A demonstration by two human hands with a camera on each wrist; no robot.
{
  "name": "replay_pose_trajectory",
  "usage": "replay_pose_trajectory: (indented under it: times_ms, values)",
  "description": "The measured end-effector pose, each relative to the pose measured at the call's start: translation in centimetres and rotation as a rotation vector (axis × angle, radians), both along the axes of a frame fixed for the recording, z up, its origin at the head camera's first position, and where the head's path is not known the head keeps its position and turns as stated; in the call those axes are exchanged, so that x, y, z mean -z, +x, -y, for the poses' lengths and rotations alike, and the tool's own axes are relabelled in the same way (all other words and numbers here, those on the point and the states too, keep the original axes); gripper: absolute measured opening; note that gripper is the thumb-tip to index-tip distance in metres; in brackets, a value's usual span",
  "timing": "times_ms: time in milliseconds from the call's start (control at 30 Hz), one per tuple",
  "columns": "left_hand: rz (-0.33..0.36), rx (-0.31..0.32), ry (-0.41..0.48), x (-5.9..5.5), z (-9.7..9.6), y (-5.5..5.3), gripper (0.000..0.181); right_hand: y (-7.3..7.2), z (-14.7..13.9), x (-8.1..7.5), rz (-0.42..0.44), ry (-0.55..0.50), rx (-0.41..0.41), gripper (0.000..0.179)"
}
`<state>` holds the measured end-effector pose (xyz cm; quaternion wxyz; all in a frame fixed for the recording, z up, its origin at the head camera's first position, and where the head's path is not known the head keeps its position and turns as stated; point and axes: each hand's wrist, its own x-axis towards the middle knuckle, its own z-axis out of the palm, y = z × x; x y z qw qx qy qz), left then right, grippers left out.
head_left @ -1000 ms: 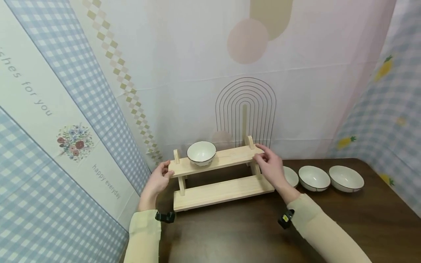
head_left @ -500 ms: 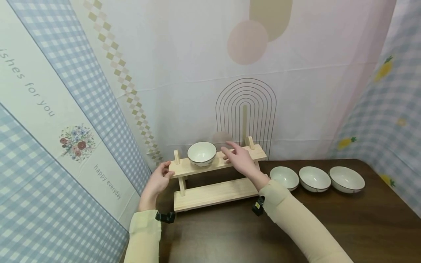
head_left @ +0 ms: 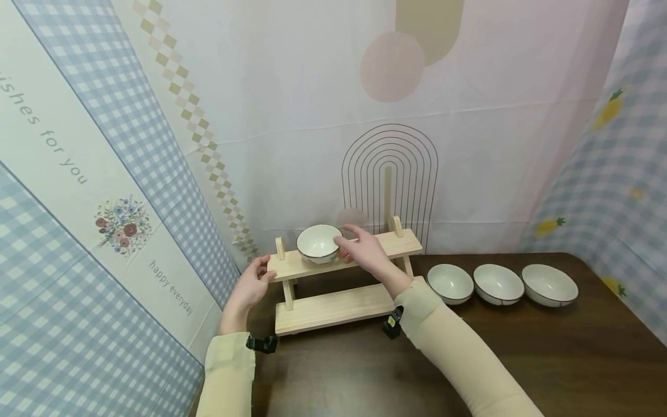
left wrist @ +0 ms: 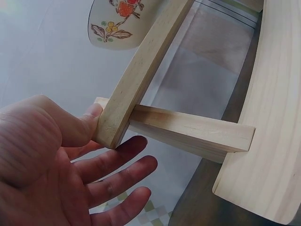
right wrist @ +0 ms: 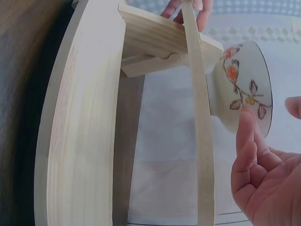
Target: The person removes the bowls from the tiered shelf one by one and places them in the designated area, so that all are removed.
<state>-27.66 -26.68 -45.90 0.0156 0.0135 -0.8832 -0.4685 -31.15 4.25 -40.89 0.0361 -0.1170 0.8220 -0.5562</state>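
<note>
A two-tier wooden display rack (head_left: 333,310) stands on the dark table. On the left part of its upper shelf sits a white bowl (head_left: 316,242) with a dark rim; the right wrist view shows red-orange flowers painted on its outside. My left hand (head_left: 252,285) pinches the left end of the upper shelf between thumb and forefinger, its other fingers spread below, as the left wrist view shows. My right hand (head_left: 365,250) is at the bowl's right side. One fingertip (right wrist: 247,113) meets the bowl's wall in the right wrist view, while the thumb stands apart.
Three similar bowls line up on the table right of the rack: a near one (head_left: 450,284), a middle one (head_left: 498,284) and a far-right one (head_left: 549,284). An upright wooden peg (head_left: 398,226) rises at the shelf's right end. Patterned cloth (head_left: 292,145) hangs behind.
My right hand has let go of the shelf's right end and moved left along the shelf to the bowl. My left hand keeps its hold; the bowl and rack stay put.
</note>
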Motion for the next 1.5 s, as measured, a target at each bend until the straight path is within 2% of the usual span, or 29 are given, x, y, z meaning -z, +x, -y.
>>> replay_pose_trajectory:
  times_ms: [367, 600, 1067, 1500]
  values:
    - [-0.015, -0.008, -0.005, 0.0, 0.2, 0.1, 0.055, -0.1, 2.0, 0.1, 0.046, -0.017, 0.011, 0.07]
    - [-0.01, -0.007, -0.01, 0.1, 0.1, 0.0, 0.055, 0.2, 2.1, -0.3, 0.049, -0.024, 0.029, 0.068]
    - [-0.01, -0.009, -0.012, 0.3, -0.1, -0.1, 0.055, 0.4, 2.2, -0.1, 0.096, -0.119, 0.03, 0.07]
    - [-0.026, 0.001, 0.0, 0.4, 0.2, -0.2, 0.055, 0.3, 1.8, 1.1, 0.076, -0.182, 0.043, 0.068]
